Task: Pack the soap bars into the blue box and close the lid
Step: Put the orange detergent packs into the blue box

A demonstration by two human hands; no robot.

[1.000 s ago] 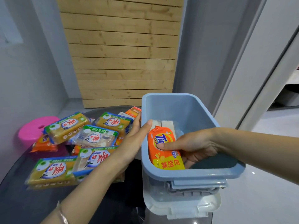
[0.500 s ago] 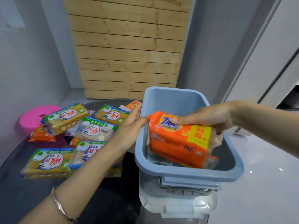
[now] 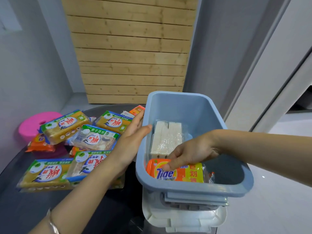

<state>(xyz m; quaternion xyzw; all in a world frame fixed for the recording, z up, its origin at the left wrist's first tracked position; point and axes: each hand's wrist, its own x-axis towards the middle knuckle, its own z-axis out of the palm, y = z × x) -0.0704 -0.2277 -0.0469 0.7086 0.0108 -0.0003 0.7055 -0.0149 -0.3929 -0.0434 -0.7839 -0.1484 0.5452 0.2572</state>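
Observation:
The blue box (image 3: 190,187) stands open at the table's right edge. Its white lid (image 3: 184,218) hangs down from the near side. Inside, a pale soap pack in clear wrap (image 3: 166,138) lies against the left wall. An orange Tide soap pack (image 3: 187,173) lies flat near the front wall. My right hand (image 3: 190,153) reaches into the box with its fingers pressed on the orange pack. My left hand (image 3: 133,139) rests flat against the outside of the box's left wall, thumb over the rim. Several wrapped soap packs (image 3: 64,126) lie on the table to the left.
The dark round table (image 3: 20,210) carries the loose packs. A pink round stool (image 3: 32,123) stands beyond its left edge. A wooden slat panel (image 3: 130,53) stands behind, with grey walls on both sides. White floor lies to the right.
The orange pack was lifted on edge half a second ago. Now it lies flat at the box's front, turned crosswise, with my right hand lower on it. My left hand stayed on the box.

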